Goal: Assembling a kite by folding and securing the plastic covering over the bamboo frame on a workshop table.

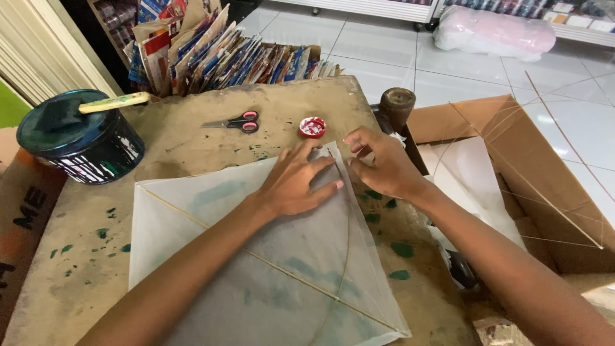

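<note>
A white translucent paper kite (256, 256) with thin bamboo sticks crossed over it lies flat on a stained brown work table (192, 138). My left hand (296, 182) rests palm down on the kite near its far corner, fingers spread. My right hand (379, 163) pinches the kite's right edge beside that corner, fingers curled on the paper fold. A small red round lid (312, 127) sits just beyond both hands. Black-and-pink scissors (236, 122) lie further left on the table.
A dark paint can (83, 144) with a stick across its lid stands at the table's left. Stacked printed papers (211, 54) fill a box at the back. A cardboard box (512, 166) holding bamboo kite frames sits to the right on white floor tiles.
</note>
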